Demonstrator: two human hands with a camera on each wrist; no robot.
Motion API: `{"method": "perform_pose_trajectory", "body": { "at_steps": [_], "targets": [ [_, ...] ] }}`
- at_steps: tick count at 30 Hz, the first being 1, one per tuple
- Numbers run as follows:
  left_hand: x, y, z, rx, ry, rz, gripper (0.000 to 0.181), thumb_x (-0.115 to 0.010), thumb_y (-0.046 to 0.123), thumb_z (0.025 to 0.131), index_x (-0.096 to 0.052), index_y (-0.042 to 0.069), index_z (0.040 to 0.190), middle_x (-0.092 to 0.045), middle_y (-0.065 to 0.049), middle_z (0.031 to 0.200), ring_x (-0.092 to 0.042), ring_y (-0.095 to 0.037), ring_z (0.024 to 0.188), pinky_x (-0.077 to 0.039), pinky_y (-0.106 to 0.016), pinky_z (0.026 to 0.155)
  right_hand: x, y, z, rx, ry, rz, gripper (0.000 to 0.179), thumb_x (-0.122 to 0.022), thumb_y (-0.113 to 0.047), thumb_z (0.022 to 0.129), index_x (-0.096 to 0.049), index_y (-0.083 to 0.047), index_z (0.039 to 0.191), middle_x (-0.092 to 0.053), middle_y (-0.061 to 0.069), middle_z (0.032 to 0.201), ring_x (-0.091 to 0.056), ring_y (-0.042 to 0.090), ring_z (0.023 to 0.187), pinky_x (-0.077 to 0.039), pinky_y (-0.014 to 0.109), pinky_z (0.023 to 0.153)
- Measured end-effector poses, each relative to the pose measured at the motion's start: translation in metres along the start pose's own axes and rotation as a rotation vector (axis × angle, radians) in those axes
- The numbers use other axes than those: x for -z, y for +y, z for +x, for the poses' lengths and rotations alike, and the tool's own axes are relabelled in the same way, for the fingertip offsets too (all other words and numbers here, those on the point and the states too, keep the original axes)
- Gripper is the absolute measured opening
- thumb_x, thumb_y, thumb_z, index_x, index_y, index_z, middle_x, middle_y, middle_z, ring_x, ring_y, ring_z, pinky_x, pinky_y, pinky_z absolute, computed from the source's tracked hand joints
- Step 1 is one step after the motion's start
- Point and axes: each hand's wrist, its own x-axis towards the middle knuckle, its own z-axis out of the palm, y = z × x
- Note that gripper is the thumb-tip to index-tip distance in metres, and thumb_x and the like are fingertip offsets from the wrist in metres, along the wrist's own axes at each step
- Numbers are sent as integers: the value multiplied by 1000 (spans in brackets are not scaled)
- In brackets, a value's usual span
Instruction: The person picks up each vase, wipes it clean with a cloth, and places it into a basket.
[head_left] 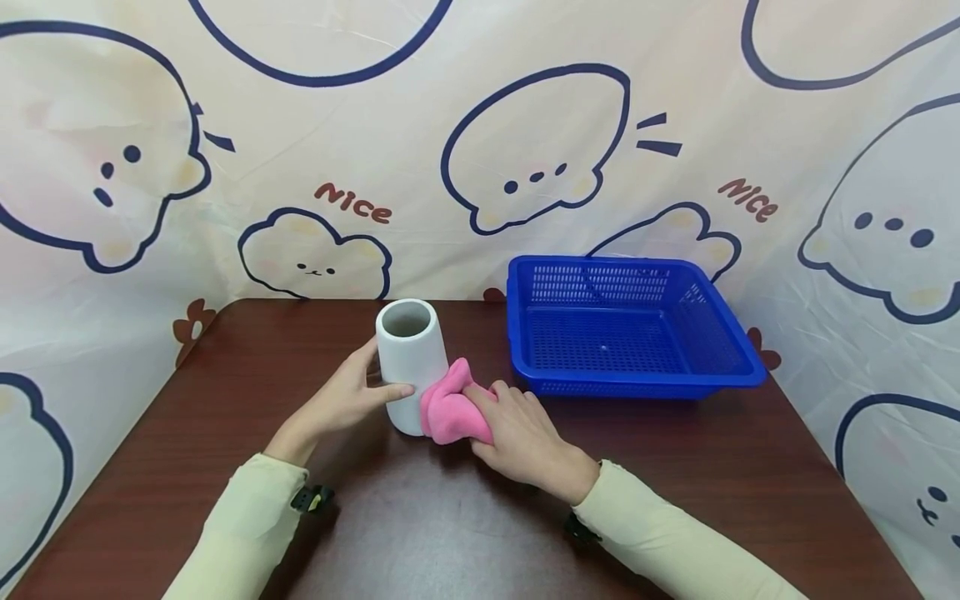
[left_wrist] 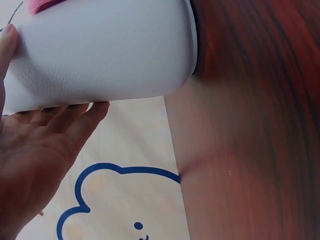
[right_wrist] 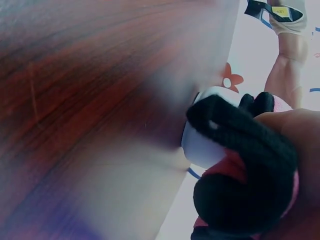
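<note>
A white vase (head_left: 411, 362) with a round open mouth stands upright on the brown table. My left hand (head_left: 348, 396) holds it from the left, thumb across the front and fingers behind; the left wrist view shows those fingers along the side of the vase (left_wrist: 110, 50). In my right hand (head_left: 525, 437) is a bunched pink cloth (head_left: 453, 412), pressed against the vase's lower right side. The right wrist view shows dark folds of the cloth (right_wrist: 240, 200) in front of the vase (right_wrist: 202, 142), hiding most of the right fingers.
A blue plastic basket (head_left: 622, 387) with perforated walls stands at the back right of the wooden table (head_left: 420, 533). Behind and at both sides hangs a cream curtain (head_left: 442, 250) with cartoon drawings. Both forearms reach in from the front edge.
</note>
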Motion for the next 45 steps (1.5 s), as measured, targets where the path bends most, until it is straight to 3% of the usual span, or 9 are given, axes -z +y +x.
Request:
{"method": "perform_pose_trajectory", "body": {
  "at_steps": [26,45],
  "targets": [
    [0,1,0,9,-11,-16,80,-80,19,88,-34,15,154,-57,-15,139,-60,-38,125,-53,-55,102,-10,2,-4,17,-79,-17,52,-76,-28,82,-59,-23,131,-57,1,88,-52,18,75,-37,29,65],
    [0,2,-1,28,-15,-24,78,-80,19,88,-35,16,153,-56,-15,140,-58,-38,128,-53,-56,103,-17,2,-8,11,-145,-61,53,-76,-31,82,-61,-22,132,-62,6,94,-58,23,79,-40,33,67]
  ]
}}
